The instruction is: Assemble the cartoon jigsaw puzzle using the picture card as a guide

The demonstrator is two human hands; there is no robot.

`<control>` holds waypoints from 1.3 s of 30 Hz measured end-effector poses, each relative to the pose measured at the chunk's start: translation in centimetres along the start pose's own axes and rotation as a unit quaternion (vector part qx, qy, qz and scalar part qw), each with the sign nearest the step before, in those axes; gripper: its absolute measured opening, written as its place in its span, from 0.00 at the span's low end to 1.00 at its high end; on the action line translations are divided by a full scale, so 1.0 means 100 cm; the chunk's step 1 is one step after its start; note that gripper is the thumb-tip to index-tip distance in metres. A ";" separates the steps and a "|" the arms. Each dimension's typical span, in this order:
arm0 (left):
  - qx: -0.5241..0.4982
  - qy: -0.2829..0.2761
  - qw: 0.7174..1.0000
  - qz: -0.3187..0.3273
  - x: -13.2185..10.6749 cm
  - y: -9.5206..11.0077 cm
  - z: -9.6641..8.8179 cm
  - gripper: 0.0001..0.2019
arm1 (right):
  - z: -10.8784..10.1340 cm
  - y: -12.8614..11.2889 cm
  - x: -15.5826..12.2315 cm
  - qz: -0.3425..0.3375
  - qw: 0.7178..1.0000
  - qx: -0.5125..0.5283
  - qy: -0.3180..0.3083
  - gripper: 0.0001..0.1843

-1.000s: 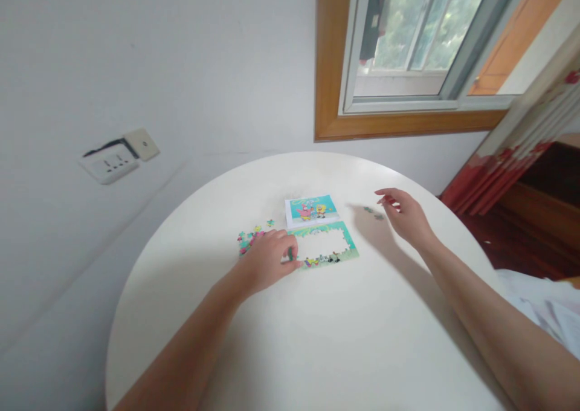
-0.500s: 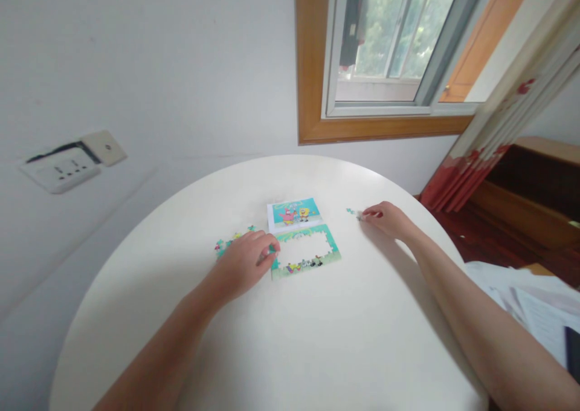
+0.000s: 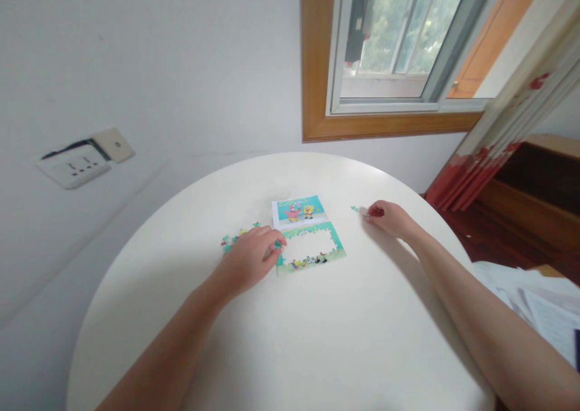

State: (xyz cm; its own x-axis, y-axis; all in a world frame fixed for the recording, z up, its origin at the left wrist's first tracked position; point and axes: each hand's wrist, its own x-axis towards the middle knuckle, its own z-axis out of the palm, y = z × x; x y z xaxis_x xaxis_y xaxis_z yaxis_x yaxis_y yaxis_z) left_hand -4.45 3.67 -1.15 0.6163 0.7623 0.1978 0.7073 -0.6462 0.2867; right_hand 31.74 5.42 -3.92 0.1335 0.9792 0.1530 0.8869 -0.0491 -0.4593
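A jigsaw frame board lies on the white round table, its white middle bare inside a green printed border. Touching its far side is a picture card with cartoon figures. My left hand hovers at the board's left edge, thumb and fingers pinching a small green puzzle piece. Partly hidden behind that hand is a pile of loose puzzle pieces. Off to the right, my right hand pinches another puzzle piece at the tabletop, beside a few small pieces.
A wall with a socket rises behind the table on the left. Beyond the far edge is a wood-framed window. A curtain hangs at the right, with papers below, next to the table.
The whole view has shifted slightly, so everything sits a little further right. Both hands keep nearly the same places over the table, with the right fingertips still at the small pieces.
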 end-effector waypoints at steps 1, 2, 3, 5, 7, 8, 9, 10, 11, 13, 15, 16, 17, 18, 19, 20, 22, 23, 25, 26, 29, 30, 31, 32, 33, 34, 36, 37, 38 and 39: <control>0.000 0.000 1.000 0.000 0.000 0.001 0.000 0.08 | 0.000 -0.001 -0.001 -0.001 1.000 0.009 0.004 0.06; 0.000 0.000 1.000 0.000 0.000 0.001 0.000 0.08 | 0.000 -0.002 -0.002 -0.004 1.000 0.019 0.008 0.07; -0.001 0.000 1.000 0.001 0.000 0.001 -0.001 0.08 | 0.000 -0.003 -0.003 -0.006 0.999 0.030 0.013 0.08; -0.002 0.000 1.000 0.002 0.001 0.002 -0.001 0.08 | -0.001 -0.007 -0.005 -0.011 0.998 0.049 0.023 0.09; -0.002 -0.001 1.000 0.005 0.001 0.002 0.000 0.08 | -0.003 -0.016 -0.008 -0.026 0.997 0.067 0.030 0.09; -0.002 -0.001 1.000 0.006 0.000 0.002 0.000 0.08 | -0.003 -0.023 -0.011 -0.041 0.996 0.075 0.033 0.08; -0.003 -0.001 1.000 0.008 0.000 0.002 0.000 0.08 | -0.003 -0.031 -0.014 -0.062 0.994 0.085 0.033 0.07; -0.004 -0.001 1.000 0.011 0.000 0.002 0.001 0.08 | -0.002 -0.040 -0.018 -0.086 0.991 0.096 0.032 0.07; -0.005 0.000 1.000 0.015 0.000 0.002 0.001 0.08 | 0.001 -0.050 -0.023 -0.111 0.987 0.112 0.026 0.07; -0.006 0.001 1.000 0.025 0.000 0.002 0.002 0.07 | 0.008 -0.071 -0.034 -0.153 0.977 0.149 -0.001 0.08; -0.005 0.002 0.999 0.032 0.000 0.002 0.003 0.07 | 0.017 -0.089 -0.044 -0.185 0.969 0.160 -0.015 0.09; -0.003 0.001 0.999 0.033 0.000 0.002 0.004 0.07 | 0.022 -0.096 -0.048 -0.194 0.967 0.164 -0.016 0.09; -0.002 0.000 0.999 0.035 0.000 0.002 0.004 0.07 | 0.027 -0.102 -0.052 -0.200 0.965 0.167 -0.022 0.10; -0.002 0.000 0.999 0.036 0.000 0.002 0.004 0.07 | 0.031 -0.105 -0.054 -0.199 0.964 0.174 -0.027 0.10; -0.001 0.000 0.999 0.037 0.000 0.002 0.004 0.07 | 0.034 -0.108 -0.056 -0.194 0.964 0.181 -0.035 0.10; -0.001 0.001 0.999 0.039 0.000 0.002 0.004 0.07 | 0.036 -0.109 -0.057 -0.186 0.963 0.189 -0.044 0.10; 0.000 0.003 0.999 0.040 -0.001 0.003 0.003 0.07 | 0.037 -0.110 -0.058 -0.170 0.963 0.201 -0.061 0.10; 0.000 0.005 0.999 0.039 -0.001 0.004 0.003 0.07 | 0.037 -0.110 -0.059 -0.164 0.963 0.205 -0.067 0.10; 0.002 0.007 0.999 0.039 -0.001 0.007 0.003 0.07 | 0.037 -0.112 -0.060 -0.160 0.962 0.209 -0.071 0.10; 0.003 0.006 0.999 0.040 -0.002 0.008 0.002 0.07 | 0.037 -0.113 -0.060 -0.161 0.962 0.208 -0.072 0.10; 0.009 0.003 0.999 0.044 -0.002 0.010 0.002 0.08 | 0.038 -0.115 -0.061 -0.169 0.962 0.200 -0.072 0.11; 0.010 0.003 0.999 0.046 -0.002 0.011 0.003 0.08 | 0.038 -0.116 -0.061 -0.171 0.963 0.196 -0.073 0.12; 0.009 0.004 0.999 0.049 -0.003 0.011 0.003 0.08 | 0.039 -0.116 -0.060 -0.174 0.963 0.191 -0.074 0.12; 0.008 0.005 0.999 0.051 -0.003 0.011 0.003 0.08 | 0.039 -0.116 -0.060 -0.177 0.964 0.187 -0.074 0.12; 0.007 0.007 0.999 0.054 -0.003 0.010 0.004 0.08 | 0.040 -0.116 -0.059 -0.179 0.964 0.182 -0.072 0.12; 0.005 0.008 0.998 0.056 -0.003 0.010 0.004 0.08 | 0.040 -0.116 -0.059 -0.181 0.965 0.178 -0.070 0.12; 0.003 0.010 0.998 0.060 -0.003 0.009 0.005 0.08 | 0.040 -0.116 -0.059 -0.185 0.966 0.170 -0.066 0.13; 0.003 0.011 0.998 0.063 -0.003 0.009 0.005 0.08 | 0.039 -0.116 -0.059 -0.185 0.966 0.168 -0.066 0.13; 0.003 0.012 0.998 0.065 -0.003 0.009 0.005 0.08 | 0.039 -0.116 -0.059 -0.185 0.966 0.166 -0.066 0.13; 0.004 0.013 0.998 0.067 -0.003 0.009 0.006 0.08 | 0.038 -0.117 -0.060 -0.184 0.966 0.166 -0.066 0.13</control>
State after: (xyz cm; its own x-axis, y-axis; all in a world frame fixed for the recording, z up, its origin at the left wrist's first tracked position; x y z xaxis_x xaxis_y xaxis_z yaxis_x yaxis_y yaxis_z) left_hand -3.81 2.89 -1.49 0.6962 0.6700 0.2576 0.6226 -0.7422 0.2480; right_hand 18.91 0.92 -2.83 -0.2420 0.9358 0.2565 0.6696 0.3524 -0.6538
